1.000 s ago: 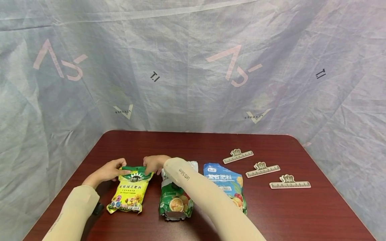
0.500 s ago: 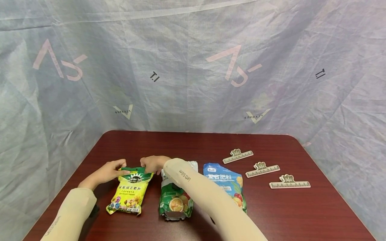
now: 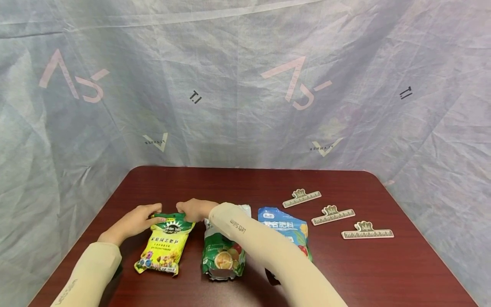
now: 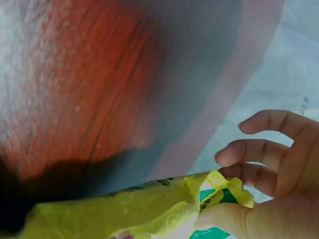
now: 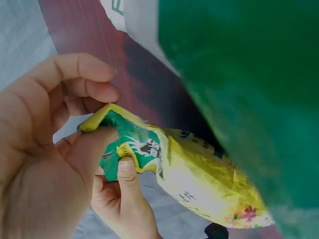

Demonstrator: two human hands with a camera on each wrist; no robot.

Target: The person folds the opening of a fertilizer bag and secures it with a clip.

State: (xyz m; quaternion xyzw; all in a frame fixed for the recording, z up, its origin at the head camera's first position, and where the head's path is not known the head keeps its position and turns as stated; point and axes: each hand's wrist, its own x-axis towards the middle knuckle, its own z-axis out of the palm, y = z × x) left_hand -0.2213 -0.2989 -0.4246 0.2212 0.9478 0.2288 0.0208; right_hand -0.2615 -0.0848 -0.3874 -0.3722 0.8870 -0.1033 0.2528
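Observation:
A yellow fertilizer bag [image 3: 165, 247] with a green top lies at the left of the table. My left hand [image 3: 132, 221] pinches its upper left corner, thumb in front and the other fingers behind. At the upper right corner, my right hand [image 3: 194, 209] holds the green edge between thumb and fingers. In the right wrist view the green top of the yellow bag [image 5: 199, 174] is creased, and both thumbs press on its front. Seen from the left wrist, the yellow bag [image 4: 144, 206] bulges below a crumpled top.
A green-and-white fertilizer bag [image 3: 223, 256] lies just right of the yellow one, partly under my right forearm. Beyond it is a blue fertilizer bag [image 3: 281, 221], partly covered by the sleeve. Three keyboard-patterned clips [image 3: 333, 216] lie on the right of the dark red table [image 3: 383, 273].
My right hand has slid slightly left along the top of the yellow bag. The bag's bottom has shifted a little left and toward me. My left forearm has moved slightly left.

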